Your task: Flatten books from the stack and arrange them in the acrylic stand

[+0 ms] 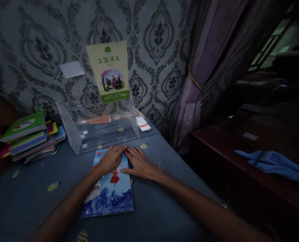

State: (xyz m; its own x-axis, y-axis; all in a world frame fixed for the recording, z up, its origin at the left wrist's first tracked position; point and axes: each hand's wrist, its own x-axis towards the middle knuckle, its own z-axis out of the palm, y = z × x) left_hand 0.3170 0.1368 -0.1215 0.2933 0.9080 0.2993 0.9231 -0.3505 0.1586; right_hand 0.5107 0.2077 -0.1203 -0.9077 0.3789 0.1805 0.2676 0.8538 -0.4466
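A thin book with a blue wave cover and a red figure lies flat on the grey-blue tablecloth in front of me. My left hand rests flat on its upper half, fingers stretched out. My right hand lies flat beside it at the book's top right edge, fingers spread, thumb touching the cover. Just beyond my fingertips stands a clear acrylic book rack. A green-covered book stands upright in its back tier against the wall.
A stack of colourful books lies at the left on the table. A purple curtain hangs at the right. Past the table's right edge is a dark wooden surface with a blue cloth. A white card is stuck on the patterned wall.
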